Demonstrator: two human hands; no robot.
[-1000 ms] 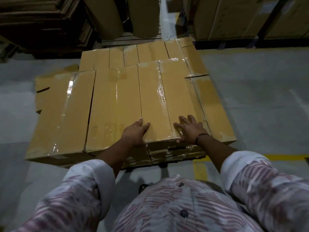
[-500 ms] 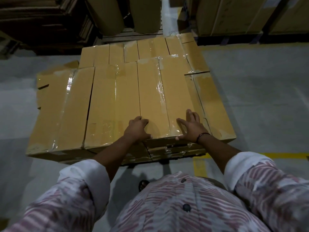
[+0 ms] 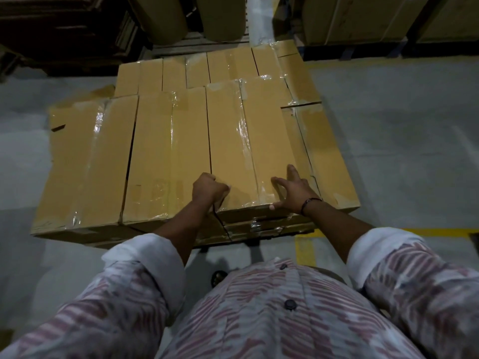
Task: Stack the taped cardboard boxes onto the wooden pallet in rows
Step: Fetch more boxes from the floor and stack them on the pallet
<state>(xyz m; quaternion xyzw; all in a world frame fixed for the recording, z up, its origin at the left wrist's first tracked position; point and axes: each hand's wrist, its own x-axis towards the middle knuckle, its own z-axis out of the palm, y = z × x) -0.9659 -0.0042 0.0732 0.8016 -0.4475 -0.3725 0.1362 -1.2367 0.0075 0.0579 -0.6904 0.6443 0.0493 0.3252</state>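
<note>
A person in a red-and-white patterned shirt (image 3: 259, 320) is standing over a low stack of taped cardboard boxes (image 3: 166, 156) and looking down at it. At far left, in the dark, flattened cardboard sheets (image 3: 64, 29) are lying in piles beyond the stack. The boxes are long and brown. They are lying side by side in rows, short ends facing the person, with clear tape shining along their seams.

Moving right, the left hand (image 3: 208, 189) is gripping the near left corner of the top box (image 3: 228, 141). Its fingers are curling down into the gap beside the neighbouring box, and its thumb is lying on the lid. That top box is sitting right of centre on the stack, higher than the boxes to its right.

The right hand (image 3: 294, 190) is resting on the box's near right corner with fingers straight and spread, thumb touching the near edge, closing round nothing. A dark band (image 3: 311, 203) is circling that wrist. Further right, a yellow line (image 3: 304, 251) is running across the grey floor (image 3: 401, 151), and large cartons (image 3: 363, 19) are standing at top right.
</note>
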